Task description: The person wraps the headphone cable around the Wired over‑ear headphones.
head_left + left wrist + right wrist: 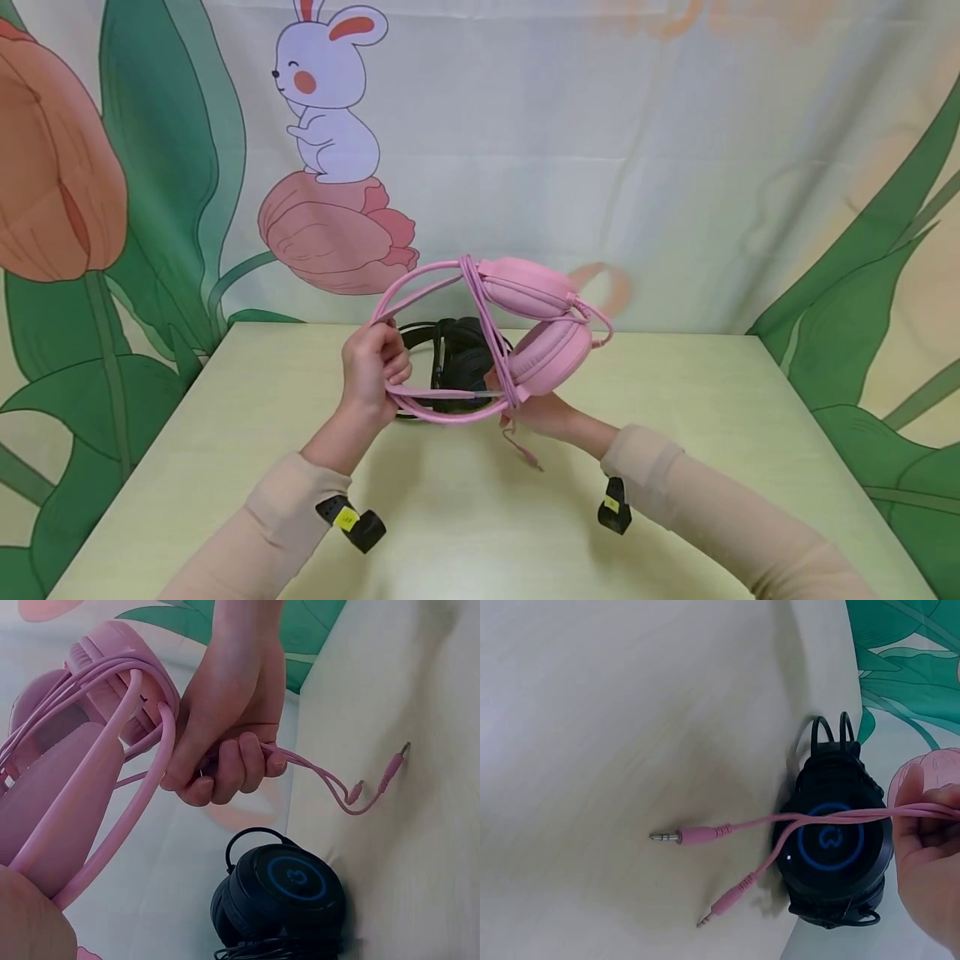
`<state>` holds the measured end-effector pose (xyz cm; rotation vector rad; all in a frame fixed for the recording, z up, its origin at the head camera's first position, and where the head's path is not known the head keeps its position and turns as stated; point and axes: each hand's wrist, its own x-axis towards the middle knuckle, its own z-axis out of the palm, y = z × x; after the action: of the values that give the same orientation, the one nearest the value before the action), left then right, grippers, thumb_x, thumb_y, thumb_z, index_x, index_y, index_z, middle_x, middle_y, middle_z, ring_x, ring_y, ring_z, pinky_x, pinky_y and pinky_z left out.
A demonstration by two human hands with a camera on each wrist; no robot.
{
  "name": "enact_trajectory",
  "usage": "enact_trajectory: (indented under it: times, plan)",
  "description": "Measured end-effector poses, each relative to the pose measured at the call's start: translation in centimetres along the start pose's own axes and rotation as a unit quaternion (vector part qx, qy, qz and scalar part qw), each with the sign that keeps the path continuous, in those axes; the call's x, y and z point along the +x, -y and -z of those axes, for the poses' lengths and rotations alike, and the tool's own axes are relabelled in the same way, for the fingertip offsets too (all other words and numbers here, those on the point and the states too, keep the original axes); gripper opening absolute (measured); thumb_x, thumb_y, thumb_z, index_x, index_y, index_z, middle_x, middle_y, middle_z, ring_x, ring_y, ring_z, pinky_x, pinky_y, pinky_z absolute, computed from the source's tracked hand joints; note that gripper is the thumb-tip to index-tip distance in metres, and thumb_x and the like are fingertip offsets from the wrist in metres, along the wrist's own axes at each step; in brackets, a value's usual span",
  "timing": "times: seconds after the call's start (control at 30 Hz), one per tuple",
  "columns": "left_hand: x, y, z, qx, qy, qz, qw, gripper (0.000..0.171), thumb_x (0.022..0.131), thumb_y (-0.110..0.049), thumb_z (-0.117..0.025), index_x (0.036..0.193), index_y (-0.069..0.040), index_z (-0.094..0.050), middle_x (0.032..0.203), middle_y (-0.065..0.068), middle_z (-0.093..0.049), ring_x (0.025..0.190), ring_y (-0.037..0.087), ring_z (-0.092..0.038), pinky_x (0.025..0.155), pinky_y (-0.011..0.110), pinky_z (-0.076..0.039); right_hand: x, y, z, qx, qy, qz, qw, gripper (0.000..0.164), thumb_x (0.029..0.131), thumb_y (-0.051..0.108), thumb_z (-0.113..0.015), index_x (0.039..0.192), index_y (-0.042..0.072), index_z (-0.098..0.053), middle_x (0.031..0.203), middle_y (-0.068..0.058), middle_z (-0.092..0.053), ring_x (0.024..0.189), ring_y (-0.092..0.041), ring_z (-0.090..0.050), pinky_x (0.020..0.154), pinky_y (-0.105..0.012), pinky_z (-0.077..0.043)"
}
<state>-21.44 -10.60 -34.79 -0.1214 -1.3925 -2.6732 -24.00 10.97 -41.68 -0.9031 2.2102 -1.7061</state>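
Pink headphones are held up above the table, their pink cable wound several times around headband and ear cups. My left hand grips the headband at its left end. Below the lower ear cup, partly hidden by it in the head view, is my right hand. In the left wrist view, that right hand curls its fingers around the cable near its end. Two pink audio plugs dangle free from the grip, on a cable that forks.
Black headphones lie on the pale table behind the pink pair, a blue ring logo on one cup. A printed curtain with a rabbit and tulips hangs along the table's back edge.
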Motion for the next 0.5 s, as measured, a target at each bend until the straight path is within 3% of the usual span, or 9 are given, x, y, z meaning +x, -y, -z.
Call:
enact_trajectory:
  times: [0.13,0.27,0.37,0.5]
  plan:
    - [0.1,0.1,0.0,0.001,-0.015,-0.011,0.9998,0.018,0.08,0.001,-0.034,0.067,-0.011,-0.038,0.046,-0.007,-0.025,0.035,0.005,-0.02,0.034,0.016,-0.017,0.0,-0.2,-0.1,-0.017,0.001,-0.052,0.998,0.015,0.091,0.002,-0.048,0.103,-0.006,-0.048,0.071,-0.008,-0.049,0.057,-0.019,-0.054,0.059,-0.042,-0.054]
    - [0.3,0.0,0.1,-0.001,-0.037,-0.019,0.9991,0.02,0.082,0.0,-0.034,0.065,-0.01,-0.038,0.045,-0.007,-0.025,0.035,0.004,-0.021,0.034,0.016,-0.017,-0.1,-0.1,-0.4,-0.054,0.019,-0.078,0.995,0.017,0.095,0.015,-0.045,0.091,-0.002,-0.048,0.064,-0.004,-0.046,0.056,-0.02,-0.053,0.062,-0.049,-0.052]
    - [0.6,-0.1,0.4,-0.009,-0.058,-0.027,0.9979,0.023,0.082,0.0,-0.034,0.062,-0.011,-0.037,0.045,-0.007,-0.025,0.034,0.005,-0.021,0.034,0.015,-0.017,-0.4,0.0,-0.7,-0.108,0.049,-0.076,0.99,0.028,0.099,0.023,-0.036,0.081,0.006,-0.048,0.061,0.001,-0.043,0.053,-0.018,-0.051,0.059,-0.043,-0.051]
    - [1.0,-0.2,0.9,-0.021,-0.085,-0.027,0.9958,0.025,0.081,-0.001,-0.035,0.06,-0.012,-0.035,0.044,-0.007,-0.025,0.034,0.005,-0.02,0.034,0.015,-0.016,-0.9,0.1,-1.1,-0.153,0.064,-0.064,0.984,0.034,0.101,0.027,-0.028,0.08,0.01,-0.048,0.062,0.004,-0.041,0.048,-0.011,-0.044,0.05,-0.028,-0.044]
